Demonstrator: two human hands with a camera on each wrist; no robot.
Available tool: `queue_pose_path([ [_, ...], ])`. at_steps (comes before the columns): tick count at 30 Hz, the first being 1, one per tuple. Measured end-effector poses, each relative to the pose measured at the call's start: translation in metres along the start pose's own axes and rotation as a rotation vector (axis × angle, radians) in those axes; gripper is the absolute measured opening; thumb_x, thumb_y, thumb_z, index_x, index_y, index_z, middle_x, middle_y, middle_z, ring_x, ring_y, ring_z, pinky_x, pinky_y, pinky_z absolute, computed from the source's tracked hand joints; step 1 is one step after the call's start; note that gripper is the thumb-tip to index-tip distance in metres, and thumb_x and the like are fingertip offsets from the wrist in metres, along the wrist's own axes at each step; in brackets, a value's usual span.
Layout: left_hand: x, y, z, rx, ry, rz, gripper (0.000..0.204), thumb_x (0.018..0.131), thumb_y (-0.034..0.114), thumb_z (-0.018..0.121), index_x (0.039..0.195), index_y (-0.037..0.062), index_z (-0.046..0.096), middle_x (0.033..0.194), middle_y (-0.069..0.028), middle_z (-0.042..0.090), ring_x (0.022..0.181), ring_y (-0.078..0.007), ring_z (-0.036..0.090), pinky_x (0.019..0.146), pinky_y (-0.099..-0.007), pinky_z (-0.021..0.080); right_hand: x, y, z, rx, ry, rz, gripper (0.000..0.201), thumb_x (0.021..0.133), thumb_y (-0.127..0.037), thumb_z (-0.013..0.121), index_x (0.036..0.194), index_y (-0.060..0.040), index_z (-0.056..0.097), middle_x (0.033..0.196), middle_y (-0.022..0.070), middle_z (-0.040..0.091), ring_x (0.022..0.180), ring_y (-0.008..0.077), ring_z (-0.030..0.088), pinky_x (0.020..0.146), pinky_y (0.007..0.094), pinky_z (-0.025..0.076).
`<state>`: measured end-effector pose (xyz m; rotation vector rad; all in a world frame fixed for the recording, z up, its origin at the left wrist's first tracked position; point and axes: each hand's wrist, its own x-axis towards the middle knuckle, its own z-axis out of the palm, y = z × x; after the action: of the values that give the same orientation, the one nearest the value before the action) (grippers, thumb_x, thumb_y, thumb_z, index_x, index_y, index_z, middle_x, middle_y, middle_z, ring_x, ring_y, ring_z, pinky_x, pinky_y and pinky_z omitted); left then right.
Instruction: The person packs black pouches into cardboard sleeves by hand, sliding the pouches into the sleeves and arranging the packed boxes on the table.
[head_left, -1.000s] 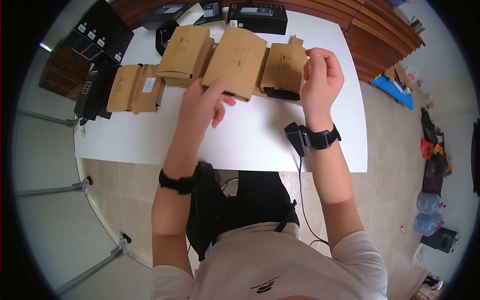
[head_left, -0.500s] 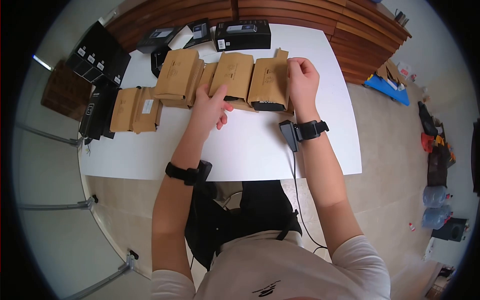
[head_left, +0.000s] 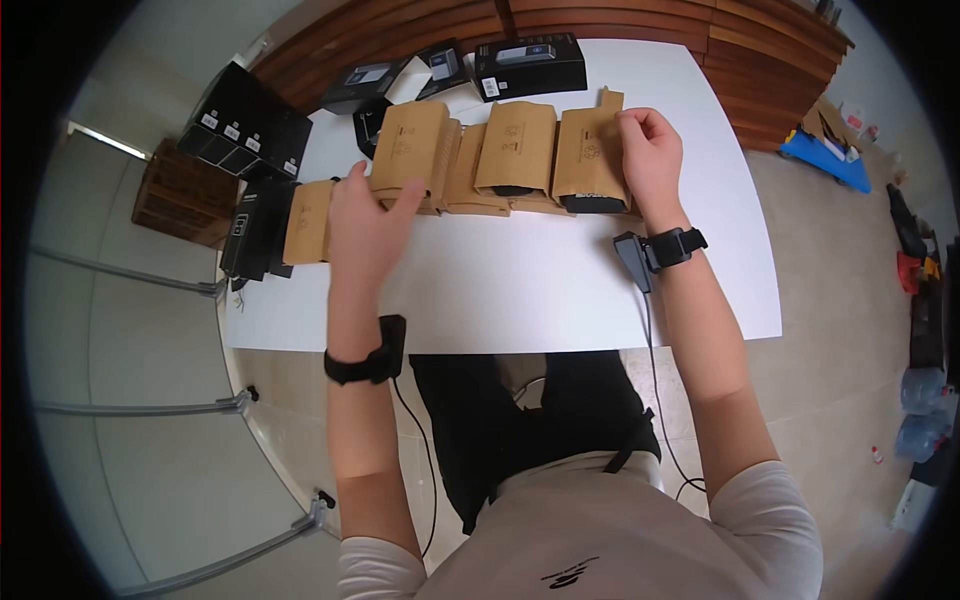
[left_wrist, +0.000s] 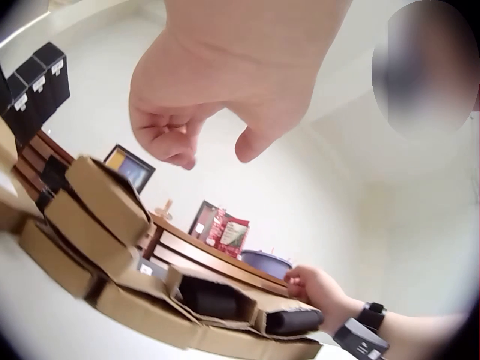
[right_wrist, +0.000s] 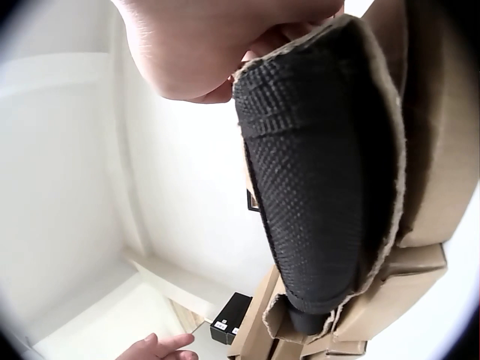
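Note:
Brown cardboard boxes lie stacked in a row on the white table (head_left: pixel 520 285). At the row's right end, my right hand (head_left: pixel 655 165) has its fingers curled at the edge of a cardboard box (head_left: pixel 590 150). A black textured item (right_wrist: pixel 307 180) fills this box's open end in the right wrist view. Another cardboard box (head_left: pixel 517 145) lies just left of it on the lower layer. My left hand (head_left: pixel 368 228) holds nothing, thumb apart from the fingers, in front of the taller left stack (head_left: pixel 412 140). It partly covers a low box (head_left: pixel 307 225) farther left.
Black product boxes (head_left: pixel 530 68) stand along the table's back. More black boxes (head_left: pixel 245 125) are piled at the left end. A wooden cabinet (head_left: pixel 640 30) borders the far side. A cable (head_left: pixel 655 380) hangs from the right wrist camera (head_left: pixel 632 260).
The middle cardboard box, held raised and tilted by my left hand, came down onto the row beside the right one. My left hand released it and moved left. The right hand stayed at its box.

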<state>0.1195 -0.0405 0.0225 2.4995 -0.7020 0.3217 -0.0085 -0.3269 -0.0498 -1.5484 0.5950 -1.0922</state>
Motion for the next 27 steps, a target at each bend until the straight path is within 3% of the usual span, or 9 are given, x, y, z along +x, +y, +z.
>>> queue_pose_path([
  [4, 0.01, 0.011, 0.02, 0.172, 0.041, 0.12, 0.087, 0.08, 0.05, 0.07, 0.139, -0.0063, 0.039, 0.122, -0.0239, 0.053, 0.117, -0.0376, 0.053, 0.094, -0.0449, 0.047, 0.001, 0.003, -0.001, 0.042, 0.003, 0.018, 0.021, 0.09, -0.019, 0.063, 0.091, 0.0015, 0.066, 0.073, 0.0016, 0.062, 0.069, 0.0087, 0.055, 0.067, 0.0241, 0.046],
  [7, 0.013, 0.024, 0.024, 0.122, -0.093, 0.002, 0.093, 0.078, 0.05, 0.072, 0.143, -0.004, 0.033, 0.127, -0.0234, 0.05, 0.118, -0.0377, 0.052, 0.095, -0.0454, 0.047, 0.002, 0.005, -0.002, 0.03, 0.005, -0.007, 0.02, 0.09, -0.019, 0.063, 0.091, 0.001, 0.066, 0.074, 0.0012, 0.062, 0.069, 0.0086, 0.054, 0.066, 0.0238, 0.046],
  [16, 0.024, -0.017, 0.035, 0.121, 0.056, 0.077, 0.082, 0.075, 0.03, 0.074, 0.142, -0.0007, 0.038, 0.131, -0.0251, 0.051, 0.123, -0.0365, 0.05, 0.103, -0.0435, 0.041, -0.001, 0.003, 0.0, 0.064, 0.002, 0.004, 0.018, 0.089, -0.018, 0.062, 0.091, 0.0001, 0.065, 0.073, -0.0001, 0.061, 0.069, 0.0072, 0.054, 0.066, 0.0236, 0.046],
  [18, 0.011, -0.03, 0.023, -0.065, 0.134, 0.01, 0.08, 0.075, 0.028, 0.075, 0.141, -0.0006, 0.04, 0.133, -0.0212, 0.051, 0.123, -0.0312, 0.051, 0.102, -0.0397, 0.041, -0.001, 0.001, 0.0, 0.095, 0.033, -0.011, 0.017, 0.091, -0.017, 0.061, 0.091, -0.0005, 0.065, 0.073, -0.0014, 0.06, 0.068, 0.0066, 0.053, 0.065, 0.0233, 0.045],
  [19, 0.0, -0.035, 0.016, -0.064, 0.13, 0.013, 0.08, 0.075, 0.028, 0.075, 0.141, -0.0006, 0.04, 0.133, -0.0212, 0.051, 0.123, -0.0312, 0.051, 0.102, -0.0397, 0.041, -0.002, -0.001, -0.001, 0.095, 0.037, -0.009, 0.017, 0.091, -0.017, 0.061, 0.091, -0.0005, 0.065, 0.073, -0.0014, 0.06, 0.068, 0.0066, 0.053, 0.065, 0.0233, 0.045],
  [22, -0.043, -0.041, -0.01, -0.415, 0.114, -0.055, 0.079, 0.075, 0.025, 0.074, 0.141, -0.0002, 0.04, 0.135, -0.0153, 0.051, 0.12, -0.0249, 0.052, 0.097, -0.0345, 0.044, -0.007, -0.015, -0.003, 0.23, 0.012, -0.028, 0.015, 0.093, -0.016, 0.06, 0.092, -0.0017, 0.065, 0.074, -0.0031, 0.06, 0.069, 0.0052, 0.052, 0.064, 0.0218, 0.044],
  [24, -0.073, -0.037, -0.024, -0.697, -0.02, -0.17, 0.076, 0.075, 0.012, 0.071, 0.142, -0.0003, 0.039, 0.138, -0.0145, 0.048, 0.122, -0.0233, 0.049, 0.099, -0.0328, 0.042, -0.015, -0.026, -0.006, 0.392, -0.229, -0.038, 0.014, 0.095, -0.016, 0.059, 0.094, -0.0029, 0.064, 0.076, -0.0047, 0.059, 0.069, 0.0028, 0.05, 0.063, 0.0199, 0.042],
  [25, -0.085, -0.043, -0.026, -0.697, -0.018, -0.175, 0.076, 0.075, 0.012, 0.071, 0.142, -0.0003, 0.039, 0.138, -0.0145, 0.048, 0.122, -0.0233, 0.049, 0.099, -0.0328, 0.042, -0.022, -0.032, -0.007, 0.392, -0.234, -0.036, 0.014, 0.095, -0.016, 0.059, 0.094, -0.0029, 0.064, 0.076, -0.0047, 0.059, 0.069, 0.0028, 0.05, 0.063, 0.0199, 0.042],
  [27, -0.104, -0.058, -0.024, -0.927, -0.145, -0.141, 0.078, 0.074, 0.01, 0.071, 0.143, -0.0001, 0.038, 0.138, -0.0126, 0.048, 0.122, -0.0221, 0.049, 0.098, -0.0325, 0.043, -0.035, -0.041, -0.008, 0.508, -0.725, 0.145, 0.015, 0.096, -0.017, 0.058, 0.099, -0.0037, 0.064, 0.077, -0.0047, 0.058, 0.066, 0.0019, 0.048, 0.06, 0.0188, 0.041],
])
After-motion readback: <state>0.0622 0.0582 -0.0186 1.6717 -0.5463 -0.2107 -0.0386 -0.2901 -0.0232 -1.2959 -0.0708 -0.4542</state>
